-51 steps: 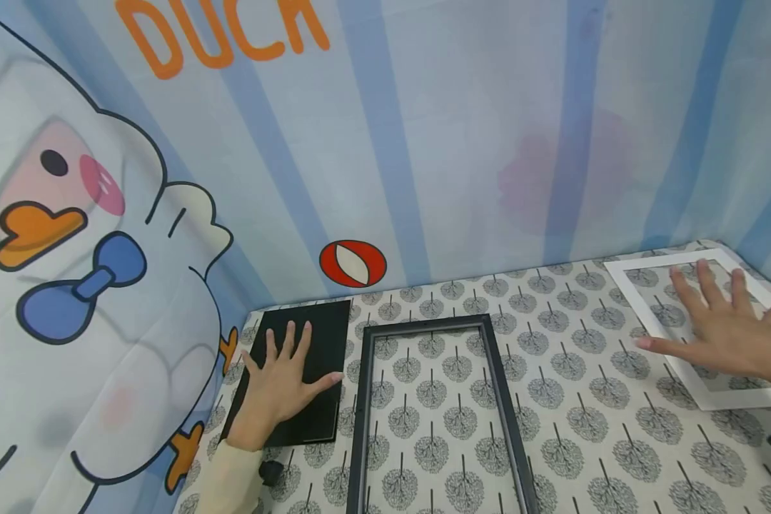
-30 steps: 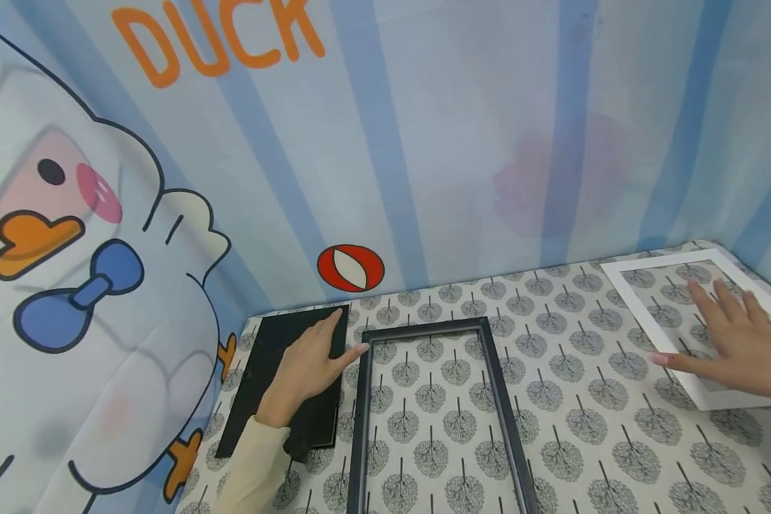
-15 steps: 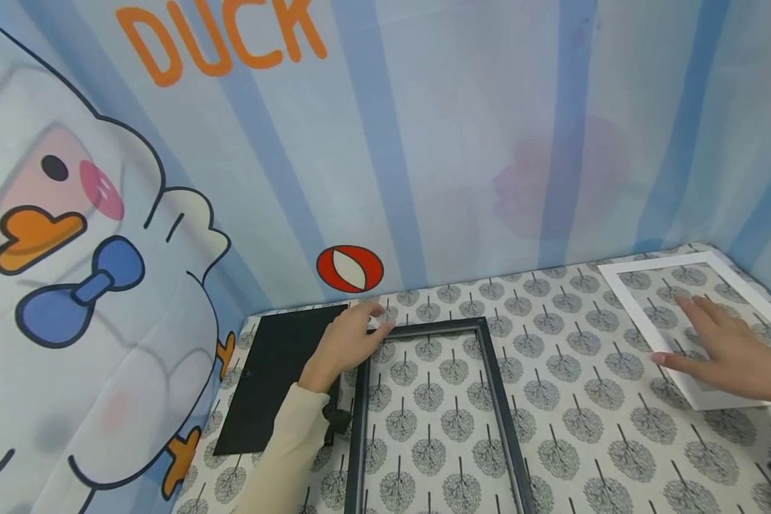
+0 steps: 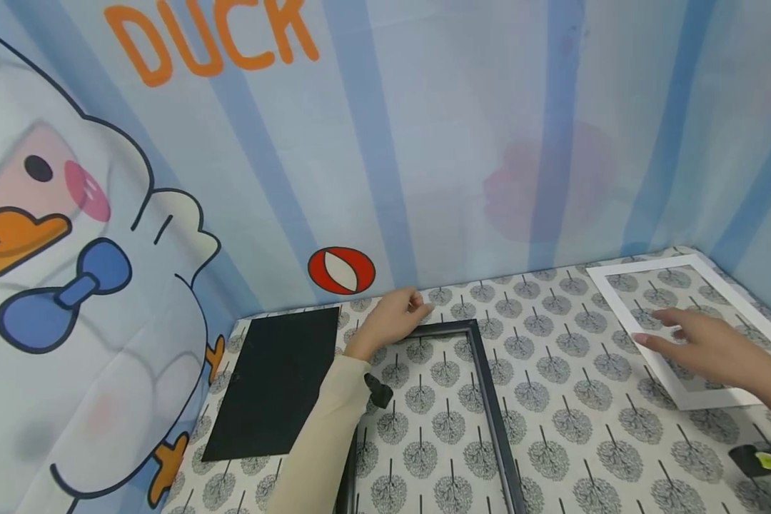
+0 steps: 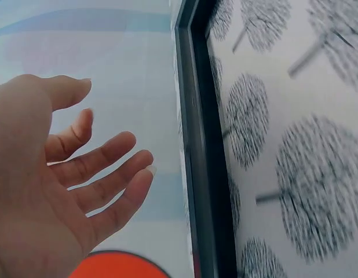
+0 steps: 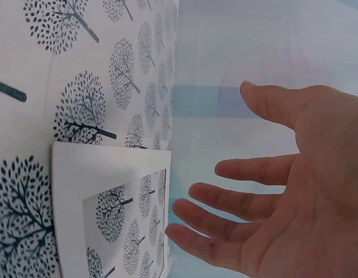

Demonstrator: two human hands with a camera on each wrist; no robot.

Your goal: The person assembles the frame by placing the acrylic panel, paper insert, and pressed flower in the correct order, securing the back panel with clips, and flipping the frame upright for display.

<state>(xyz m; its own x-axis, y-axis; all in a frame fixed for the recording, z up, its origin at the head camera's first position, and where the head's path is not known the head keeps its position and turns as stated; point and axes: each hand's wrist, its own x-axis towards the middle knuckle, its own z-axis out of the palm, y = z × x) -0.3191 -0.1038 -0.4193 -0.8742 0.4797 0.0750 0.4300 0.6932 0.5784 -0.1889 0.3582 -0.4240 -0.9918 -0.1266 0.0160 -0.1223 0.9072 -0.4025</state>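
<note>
My left hand (image 4: 393, 318) hovers over the far left corner of a black picture frame (image 4: 495, 414), its fingers loosely bent with nothing between them. In the left wrist view that hand (image 5: 92, 156) shows its palm beside the frame's dark bar (image 5: 205, 150). Over at the right, my right hand (image 4: 703, 346) is held above a white rectangular mat (image 4: 684, 400) with an opening in its middle. The right wrist view shows the hand (image 6: 254, 191) with thumb and fingers apart and holding nothing, near the white mat (image 6: 69, 197).
A flat black panel (image 4: 270, 385) lies left of the frame. Everything rests on a tree-patterned cloth (image 4: 552, 421). A blue striped curtain (image 4: 450, 143) with a duck print (image 4: 103, 343) rises behind and at the left.
My left hand has moved right from over the black panel to the frame's far left corner, its spread fingers now bent. My right hand has stayed over the white mat, its fingers drawn closer together.
</note>
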